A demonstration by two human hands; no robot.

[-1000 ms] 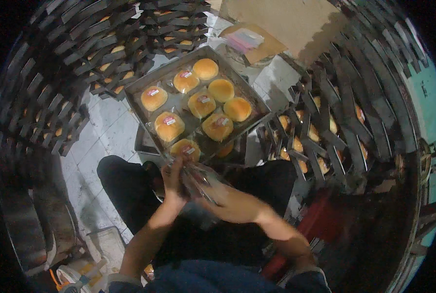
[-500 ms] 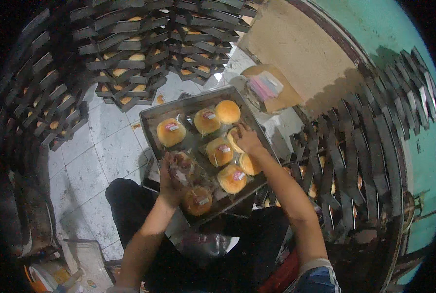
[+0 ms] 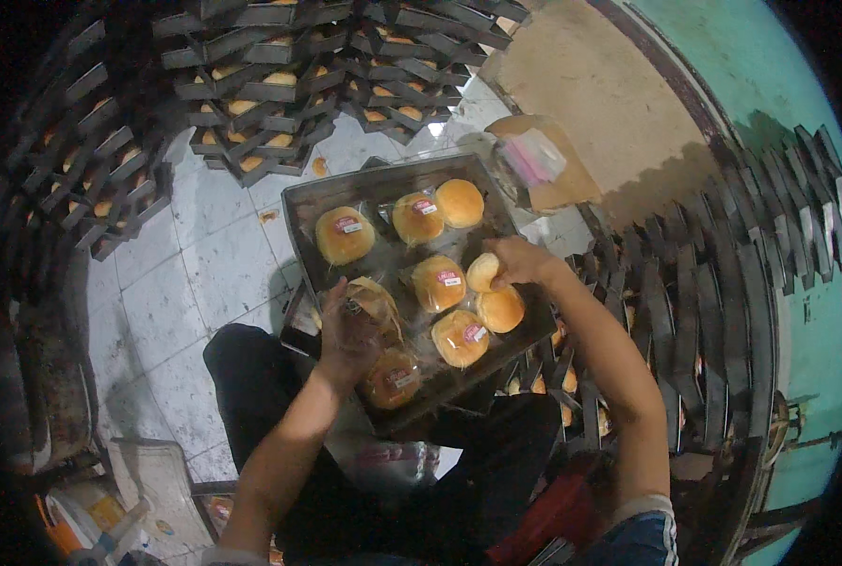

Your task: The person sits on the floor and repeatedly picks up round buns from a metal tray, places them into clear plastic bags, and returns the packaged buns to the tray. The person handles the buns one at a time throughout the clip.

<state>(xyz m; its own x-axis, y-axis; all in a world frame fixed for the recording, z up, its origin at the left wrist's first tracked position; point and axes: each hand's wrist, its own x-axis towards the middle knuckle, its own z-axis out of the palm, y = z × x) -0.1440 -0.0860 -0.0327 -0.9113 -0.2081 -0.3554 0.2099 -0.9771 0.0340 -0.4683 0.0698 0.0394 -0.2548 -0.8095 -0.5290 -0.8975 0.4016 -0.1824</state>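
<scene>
A metal baking tray [image 3: 300, 198] rests on my lap and holds several round golden buns, most in clear wrappers with a small red label. My left hand [image 3: 346, 330] holds a clear plastic wrapper [image 3: 376, 300] over the tray's near left edge, just above a wrapped bun [image 3: 393, 375]. My right hand [image 3: 520, 262] reaches across the tray's right side and grips an unwrapped bun [image 3: 483, 272]. Another bare bun [image 3: 501, 308] lies just below it, and a wrapped bun [image 3: 438, 283] lies between my hands.
Stacks of dark metal trays loaded with buns [image 3: 251, 85] stand at the back and left, and more stacks [image 3: 723, 311] rise on the right. A cardboard piece with a bag of wrappers [image 3: 534, 160] lies behind the tray. White floor tiles [image 3: 157, 292] show at the left.
My view has swung so the tray sits more central. My hands have parted: the right went out to the bare bun on the tray's right, the left kept the wrapper near the tray's front.
</scene>
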